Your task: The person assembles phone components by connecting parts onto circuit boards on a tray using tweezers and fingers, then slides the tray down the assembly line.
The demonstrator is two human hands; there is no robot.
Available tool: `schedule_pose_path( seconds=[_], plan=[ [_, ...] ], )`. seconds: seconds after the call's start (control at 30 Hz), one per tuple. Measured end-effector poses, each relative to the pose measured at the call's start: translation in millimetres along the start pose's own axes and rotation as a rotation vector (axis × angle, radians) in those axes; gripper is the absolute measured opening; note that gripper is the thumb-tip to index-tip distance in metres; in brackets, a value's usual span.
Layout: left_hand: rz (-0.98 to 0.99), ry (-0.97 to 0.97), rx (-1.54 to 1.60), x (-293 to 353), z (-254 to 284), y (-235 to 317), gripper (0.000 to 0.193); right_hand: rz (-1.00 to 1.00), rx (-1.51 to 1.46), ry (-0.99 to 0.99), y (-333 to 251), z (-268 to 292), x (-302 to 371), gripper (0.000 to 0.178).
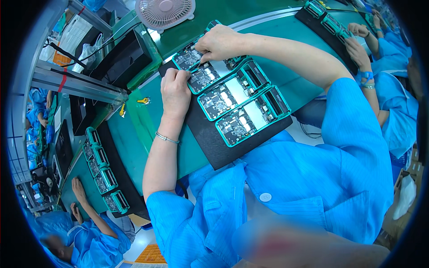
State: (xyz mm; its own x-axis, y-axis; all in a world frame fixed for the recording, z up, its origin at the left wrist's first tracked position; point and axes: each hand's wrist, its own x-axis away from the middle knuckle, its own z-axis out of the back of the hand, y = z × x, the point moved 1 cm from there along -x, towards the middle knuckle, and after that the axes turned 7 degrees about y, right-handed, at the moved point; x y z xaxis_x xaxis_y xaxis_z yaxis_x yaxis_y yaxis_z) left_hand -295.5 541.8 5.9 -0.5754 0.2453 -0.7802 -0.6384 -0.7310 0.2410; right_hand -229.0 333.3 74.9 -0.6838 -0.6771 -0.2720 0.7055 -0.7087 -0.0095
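Several teal-framed electronic devices with bare circuit boards lie in a row on a black mat. The nearest device and the one behind it lie untouched. My left hand is closed, its fingertips at the left edge of a device farther back. Over that device and the one beyond it, my right hand reaches in with thumb and fingers pinched together. Whatever sits between those fingers is too small or hidden to make out. My right hand also covers part of the farther devices.
A pink fan stands beyond the mat. Yellow-handled valves sit left on the green table, near a metal post. Another device row lies at left, one more at far right. Co-workers in blue sit on both sides.
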Motion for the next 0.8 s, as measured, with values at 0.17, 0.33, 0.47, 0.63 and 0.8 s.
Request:
schedule_pose_path(
  seconds=[0.17, 0.33, 0.47, 0.63, 0.8],
  plan=[
    [-0.002, -0.004, 0.000, 0.5, -2.9, -0.6, 0.008, -0.002, -0.004, -0.008, 2.4, -3.8, 0.2, 0.031],
    [-0.030, 0.001, -0.012, 0.3, -3.8, -0.2, 0.010, -0.001, -0.004, -0.005, 3.1, -4.1, 0.5, 0.031],
    [-0.040, -0.001, -0.012, -0.9, -3.9, -0.6, 0.010, -0.002, 0.004, -0.014, 2.5, -3.1, 1.3, 0.031],
    [-0.059, -0.002, -0.024, -2.9, -3.7, 0.5, 0.010, 0.001, -0.004, 0.016, 3.7, -3.8, 2.2, 0.031],
    [-0.059, -0.003, -0.029, -3.9, -3.6, 1.8, 0.010, 0.006, -0.001, 0.027, 3.2, -2.7, 3.1, 0.033]
  ],
)
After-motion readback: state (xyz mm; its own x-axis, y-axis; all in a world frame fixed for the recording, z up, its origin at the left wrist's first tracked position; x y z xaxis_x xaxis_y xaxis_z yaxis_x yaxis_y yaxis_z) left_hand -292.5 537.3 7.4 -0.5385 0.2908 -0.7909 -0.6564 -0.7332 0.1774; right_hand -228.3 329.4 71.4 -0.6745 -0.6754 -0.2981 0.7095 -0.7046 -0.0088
